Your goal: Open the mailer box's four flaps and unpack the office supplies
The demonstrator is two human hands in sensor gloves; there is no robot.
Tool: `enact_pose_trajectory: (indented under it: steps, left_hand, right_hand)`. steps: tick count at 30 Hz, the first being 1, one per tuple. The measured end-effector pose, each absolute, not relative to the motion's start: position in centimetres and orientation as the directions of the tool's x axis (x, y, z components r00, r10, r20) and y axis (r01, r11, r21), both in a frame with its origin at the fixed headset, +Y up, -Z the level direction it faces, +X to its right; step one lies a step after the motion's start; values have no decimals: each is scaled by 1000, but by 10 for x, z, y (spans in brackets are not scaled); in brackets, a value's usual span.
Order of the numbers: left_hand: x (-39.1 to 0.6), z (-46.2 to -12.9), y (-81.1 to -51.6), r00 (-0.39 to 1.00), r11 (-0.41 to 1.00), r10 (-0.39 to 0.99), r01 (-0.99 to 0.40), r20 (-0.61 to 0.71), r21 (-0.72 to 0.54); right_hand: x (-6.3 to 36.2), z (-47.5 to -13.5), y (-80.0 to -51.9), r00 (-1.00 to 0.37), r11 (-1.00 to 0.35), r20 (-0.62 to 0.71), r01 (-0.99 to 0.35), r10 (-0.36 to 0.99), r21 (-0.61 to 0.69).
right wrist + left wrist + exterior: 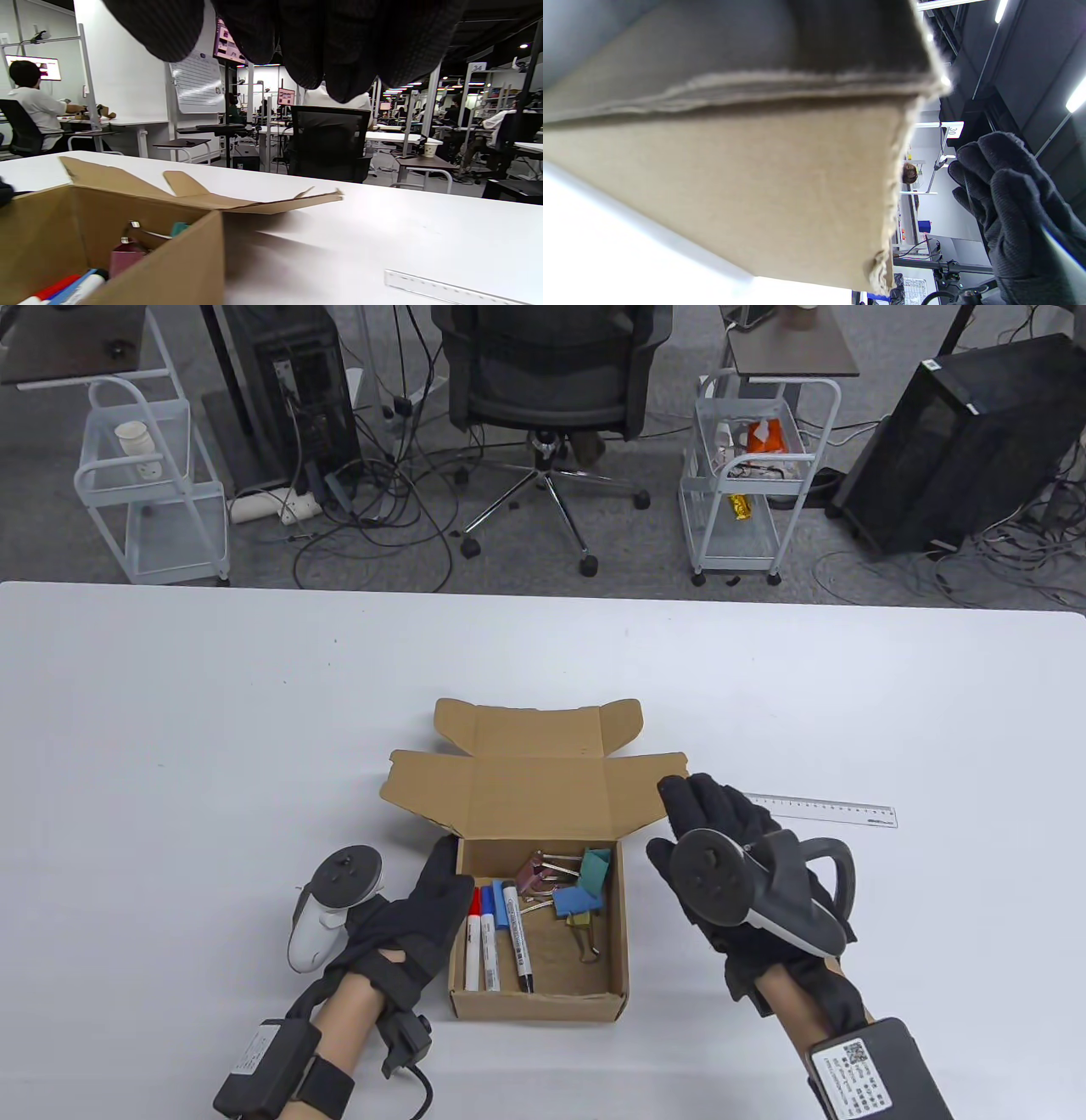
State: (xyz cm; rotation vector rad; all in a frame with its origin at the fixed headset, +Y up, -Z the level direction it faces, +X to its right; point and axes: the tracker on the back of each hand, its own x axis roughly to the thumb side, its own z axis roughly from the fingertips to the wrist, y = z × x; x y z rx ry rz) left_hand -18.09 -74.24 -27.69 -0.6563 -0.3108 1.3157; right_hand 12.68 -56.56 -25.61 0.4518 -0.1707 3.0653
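The brown mailer box (538, 1003) stands open near the table's front edge, its lid and flaps (534, 780) folded back flat on the far side. Inside lie red-, blue- and black-capped markers (496, 933) and coloured binder clips (570, 891). My left hand (437, 891) lies with straight fingers against the outside of the box's left wall. In the left wrist view that cardboard wall (755, 178) fills the frame. My right hand (704, 823) hovers open just right of the box, holding nothing; its fingers (331, 42) hang above the flap (254, 203). The clear ruler (823, 811) lies on the table to the right.
The white table (212, 729) reaches far to the left and back. Beyond its far edge stand an office chair (551, 381), two white wire carts (747, 475) and black computer towers (959, 441), with cables on the floor.
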Motion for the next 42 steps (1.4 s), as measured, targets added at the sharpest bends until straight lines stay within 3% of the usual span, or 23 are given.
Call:
enact_pose_trajectory:
  steps: [9, 18, 30, 42]
  left_hand:
    - [-181, -276, -744, 225, 93, 963, -798, -150, -596]
    - [-181, -276, -744, 228, 97, 963, -794, -146, -600]
    - [-181, -276, -745, 227, 96, 963, -795, -146, -599]
    - [-181, -276, -745, 227, 96, 963, -794, -145, -600]
  right_hand:
    - [73, -250, -564, -933, -999, 356, -50, 43, -10]
    - [26, -259, -586, -921, -990, 385, -5, 60, 143]
    - [0, -290, -636, -955, -898, 249, -35, 160, 439]
    - [-13, -308, -675, -981, -800, 124, -44, 147, 599]
